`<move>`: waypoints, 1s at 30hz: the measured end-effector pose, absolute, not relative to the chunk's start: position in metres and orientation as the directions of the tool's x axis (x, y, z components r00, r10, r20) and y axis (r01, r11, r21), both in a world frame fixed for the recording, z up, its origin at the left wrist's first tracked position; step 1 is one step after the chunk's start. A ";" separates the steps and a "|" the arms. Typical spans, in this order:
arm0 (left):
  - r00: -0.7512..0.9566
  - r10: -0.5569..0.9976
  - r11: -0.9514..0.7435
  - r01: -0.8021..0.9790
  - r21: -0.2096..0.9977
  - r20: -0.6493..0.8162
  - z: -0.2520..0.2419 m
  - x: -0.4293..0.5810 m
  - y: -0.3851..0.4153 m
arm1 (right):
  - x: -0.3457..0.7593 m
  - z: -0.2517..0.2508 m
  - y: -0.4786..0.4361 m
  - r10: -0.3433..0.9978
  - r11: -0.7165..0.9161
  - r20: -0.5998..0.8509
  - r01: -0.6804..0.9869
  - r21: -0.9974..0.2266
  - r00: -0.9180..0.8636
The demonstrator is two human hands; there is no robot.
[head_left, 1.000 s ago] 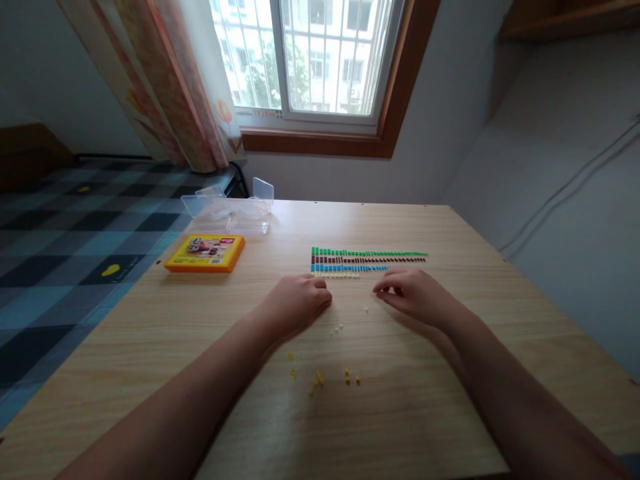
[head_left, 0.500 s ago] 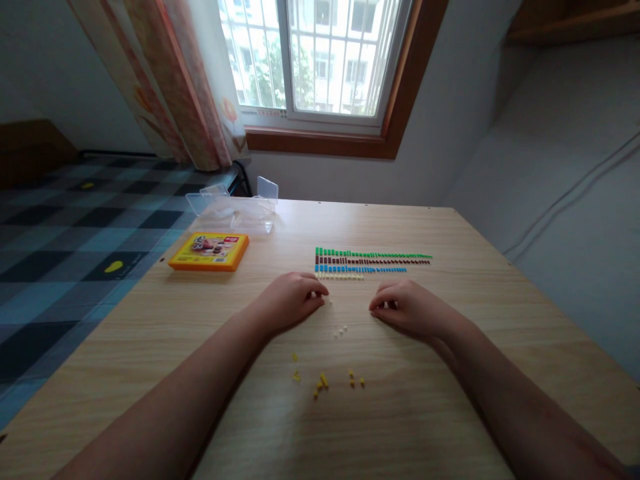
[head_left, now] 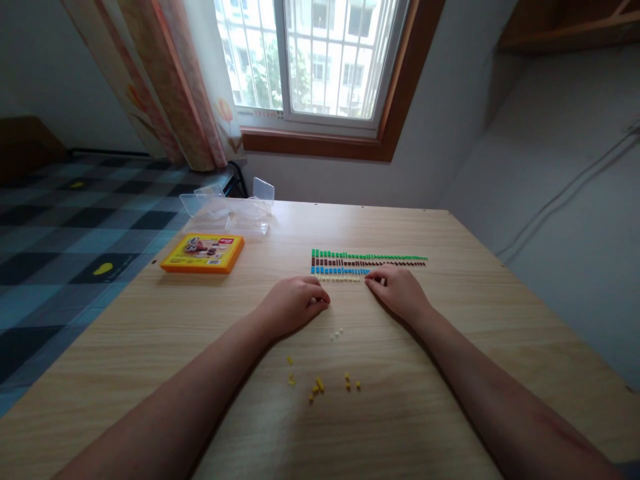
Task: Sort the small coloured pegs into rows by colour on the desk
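Tiny bricks lie in sorted rows on the wooden table (head_left: 450, 320): a green row (head_left: 367, 255), a brown row (head_left: 367, 263), a blue row (head_left: 340, 271) and a short cream row (head_left: 339, 279). My right hand (head_left: 395, 290) rests at the right end of the cream row, fingers pinched together, covering part of the blue row. My left hand (head_left: 295, 303) lies curled on the table just left of the rows, fingers closed. A few loose cream bricks (head_left: 336, 334) sit between my hands, and several yellow bricks (head_left: 320, 383) lie scattered nearer to me.
An orange box (head_left: 203, 252) lies at the table's left, with a clear plastic case (head_left: 227, 210) standing open behind it. A window and curtain are beyond the table, a checked bed to the left, a wall to the right.
My right hand has moved forward and left, from the open table up to the end of the cream row. The left hand has barely shifted.
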State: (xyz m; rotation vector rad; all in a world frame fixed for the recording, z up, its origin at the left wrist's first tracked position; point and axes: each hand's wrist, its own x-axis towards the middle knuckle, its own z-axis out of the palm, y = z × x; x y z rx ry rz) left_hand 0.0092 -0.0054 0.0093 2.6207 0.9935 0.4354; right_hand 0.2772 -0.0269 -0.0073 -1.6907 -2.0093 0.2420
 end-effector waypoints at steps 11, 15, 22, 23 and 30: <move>0.701 0.689 -0.706 0.591 0.390 0.183 0.008 0.007 -0.006 | 0.284 -0.008 -0.031 0.945 0.262 0.306 0.822 -0.505 -0.112; 0.700 0.690 -0.705 0.594 0.388 0.181 0.007 0.007 -0.005 | 0.283 -0.008 -0.033 0.950 0.261 0.279 0.850 -0.458 -0.141; 0.705 0.686 -0.712 0.599 0.366 0.182 0.007 0.008 -0.006 | 0.271 -0.009 -0.035 0.955 0.217 0.273 0.900 -0.377 -0.116; 0.706 0.684 -0.714 0.599 0.362 0.182 0.007 0.008 -0.007 | 0.271 -0.009 -0.035 0.955 0.217 0.273 0.901 -0.374 -0.117; 0.706 0.684 -0.717 0.603 0.349 0.185 0.006 0.009 -0.007 | 0.270 -0.011 -0.036 0.953 0.224 0.280 0.890 -0.396 -0.115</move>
